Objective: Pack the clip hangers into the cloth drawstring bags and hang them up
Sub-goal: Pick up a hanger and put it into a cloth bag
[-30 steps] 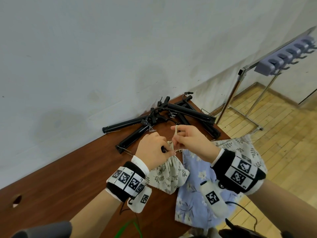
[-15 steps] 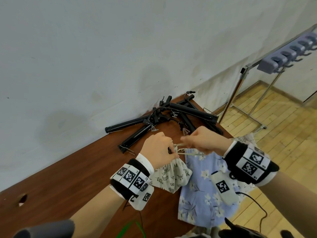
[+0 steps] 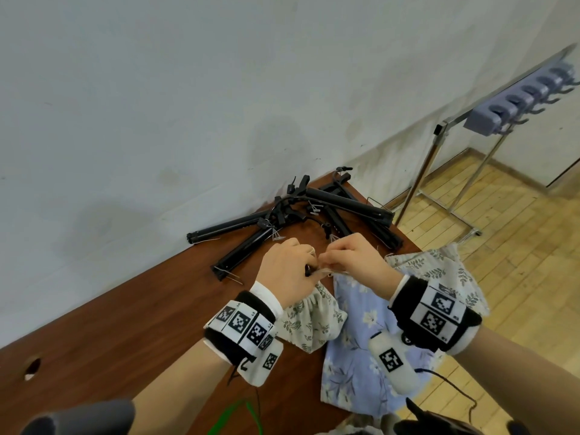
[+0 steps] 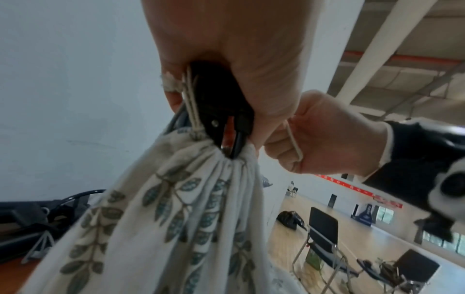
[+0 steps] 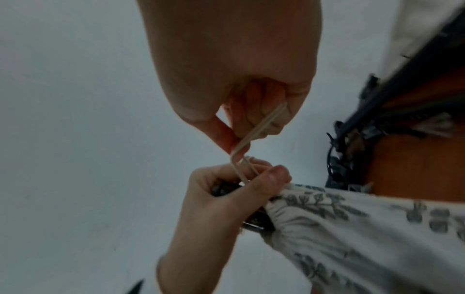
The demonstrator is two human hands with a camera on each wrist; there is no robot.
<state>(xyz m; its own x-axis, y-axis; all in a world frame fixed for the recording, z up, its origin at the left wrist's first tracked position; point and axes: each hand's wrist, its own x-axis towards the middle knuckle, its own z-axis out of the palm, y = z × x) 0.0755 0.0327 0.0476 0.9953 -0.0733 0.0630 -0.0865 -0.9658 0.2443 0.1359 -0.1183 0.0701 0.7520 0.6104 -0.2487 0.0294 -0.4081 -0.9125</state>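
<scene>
A cream leaf-print drawstring bag [image 3: 312,321] [image 4: 161,218] [image 5: 352,228] hangs gathered from my left hand [image 3: 287,271] [image 4: 226,59] [image 5: 234,191], which grips its cinched neck together with the black hanger clip [image 4: 221,111] poking out of it. My right hand [image 3: 354,262] [image 4: 324,139] [image 5: 239,83] pinches the beige drawstring [image 5: 254,131] [image 4: 294,143] close to the left hand. Several black clip hangers [image 3: 314,215] lie piled on the table by the wall. A blue floral bag [image 3: 361,340] lies flat under my right wrist.
The brown table [image 3: 125,324] meets the white wall; its right edge drops to a wooden floor. A metal rack [image 3: 439,164] with a lilac hook rail [image 3: 518,102] stands at the right. Another leaf-print bag [image 3: 445,271] lies at the table's edge.
My right hand pulled the drawstring out to the right, then came back close to the left hand. The bag's neck stays gathered in the left hand.
</scene>
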